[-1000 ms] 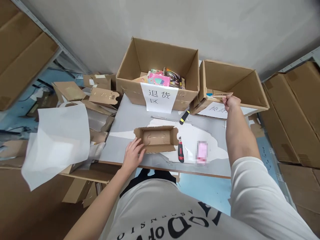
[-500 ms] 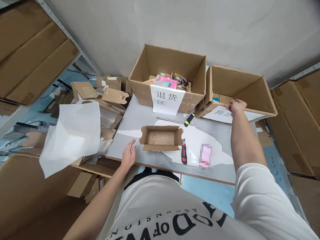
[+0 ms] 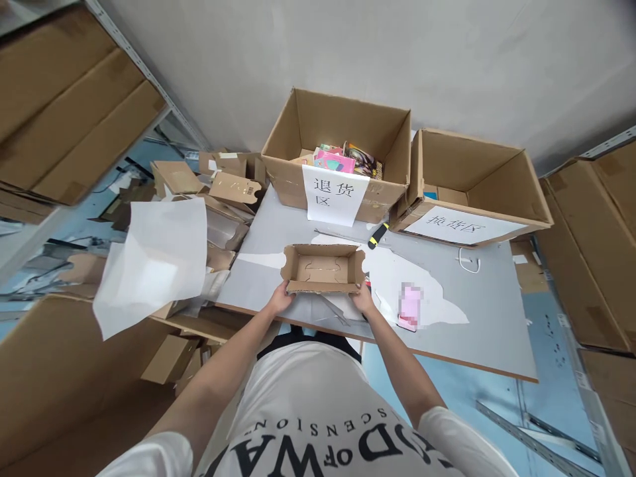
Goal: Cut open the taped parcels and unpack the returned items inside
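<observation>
A small open cardboard box (image 3: 322, 287) with nothing inside sits near the front of the table, its long side toward me. My left hand (image 3: 281, 299) grips its near left corner, the fingers closed against the cardboard. At the near right corner my right hand (image 3: 363, 299) holds the same box. Partly covered by that hand is a red and black utility knife (image 3: 368, 283). To the right lies a pink, blurred-out item (image 3: 410, 305) on white paper.
Two large cardboard boxes with paper signs stand at the back: the left box (image 3: 283, 182) holds colourful books, the right box (image 3: 497, 169) a blue item. A yellow and black utility knife (image 3: 378, 235) lies before them. Flattened cartons and a white sheet (image 3: 154, 258) pile up left.
My right hand has come back from the right-hand large box to the small box's right corner. My left hand has moved onto the left corner and closed on it.
</observation>
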`<state>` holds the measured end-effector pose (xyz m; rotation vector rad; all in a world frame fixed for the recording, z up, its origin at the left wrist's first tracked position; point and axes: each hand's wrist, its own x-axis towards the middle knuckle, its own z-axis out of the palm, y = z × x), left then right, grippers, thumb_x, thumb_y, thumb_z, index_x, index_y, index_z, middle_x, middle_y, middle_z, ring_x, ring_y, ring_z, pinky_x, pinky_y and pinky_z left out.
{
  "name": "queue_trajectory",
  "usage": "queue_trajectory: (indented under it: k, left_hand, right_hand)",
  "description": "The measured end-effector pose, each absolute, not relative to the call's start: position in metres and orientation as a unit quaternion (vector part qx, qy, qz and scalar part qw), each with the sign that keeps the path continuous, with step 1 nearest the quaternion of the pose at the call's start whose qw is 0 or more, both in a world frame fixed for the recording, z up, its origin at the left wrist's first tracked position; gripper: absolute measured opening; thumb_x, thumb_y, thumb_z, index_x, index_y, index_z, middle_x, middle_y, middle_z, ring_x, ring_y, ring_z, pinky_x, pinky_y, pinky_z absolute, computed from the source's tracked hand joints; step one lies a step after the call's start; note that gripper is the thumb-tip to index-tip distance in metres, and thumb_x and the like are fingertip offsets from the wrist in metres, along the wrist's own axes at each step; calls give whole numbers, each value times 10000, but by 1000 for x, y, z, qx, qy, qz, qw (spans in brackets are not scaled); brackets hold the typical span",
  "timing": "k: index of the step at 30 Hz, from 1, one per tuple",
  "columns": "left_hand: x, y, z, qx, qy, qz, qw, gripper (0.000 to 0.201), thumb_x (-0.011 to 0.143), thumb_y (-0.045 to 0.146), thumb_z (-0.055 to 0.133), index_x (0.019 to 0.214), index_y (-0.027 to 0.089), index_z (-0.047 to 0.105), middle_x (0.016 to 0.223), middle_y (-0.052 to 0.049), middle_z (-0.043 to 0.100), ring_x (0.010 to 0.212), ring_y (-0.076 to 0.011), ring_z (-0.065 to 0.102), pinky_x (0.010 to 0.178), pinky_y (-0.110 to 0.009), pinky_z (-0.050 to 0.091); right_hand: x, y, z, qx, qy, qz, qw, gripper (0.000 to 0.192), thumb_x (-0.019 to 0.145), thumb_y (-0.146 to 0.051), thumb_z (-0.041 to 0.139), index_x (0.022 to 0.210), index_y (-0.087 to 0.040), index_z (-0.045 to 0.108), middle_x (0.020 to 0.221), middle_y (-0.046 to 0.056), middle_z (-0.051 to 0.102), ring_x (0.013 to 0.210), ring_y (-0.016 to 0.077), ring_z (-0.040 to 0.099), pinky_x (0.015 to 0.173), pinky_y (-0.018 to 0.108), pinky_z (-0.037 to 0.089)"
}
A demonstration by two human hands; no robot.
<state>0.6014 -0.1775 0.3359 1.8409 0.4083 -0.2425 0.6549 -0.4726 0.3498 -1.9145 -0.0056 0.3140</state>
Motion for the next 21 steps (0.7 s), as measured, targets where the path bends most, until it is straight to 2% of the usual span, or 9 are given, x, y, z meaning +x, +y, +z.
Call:
queue_trajectory:
  k: [4,13,18,21]
  left_hand:
    - [602,-189,330,784,183,-87,587,361,606,166,584,965,178,543,951,-64,691,952,-245,656,907,-431,497]
    - [599,-195,332,779,214,-66,585,268,609,126,594,871,184,592,939,-53,699,932,-234,644,896,-399,500]
    - [589,-193,336,769,231,-48,594,271,628,132,587,895,174,609,893,-49,699,876,-224,657,872,-390,507]
    - [577,-184,343,765,235,-25,599,289,636,144,604,923,176,621,901,-46,703,909,-230,658,886,-394,504]
  right_hand:
    - [659,-461,337,-821,21,157,549,240,613,-226,570,841,-191,634,896,74,712,891,255,658,853,418,518]
    - [655,-464,316,-831,40,147,534,246,624,-276,545,856,-212,598,958,96,705,955,284,640,891,440,498]
    - [658,-459,319,-839,23,161,519,242,657,-294,539,884,-229,593,946,74,704,937,289,640,875,434,500]
    - [658,-447,329,-842,-2,157,516,232,667,-279,545,884,-219,599,950,87,700,932,287,636,853,413,501]
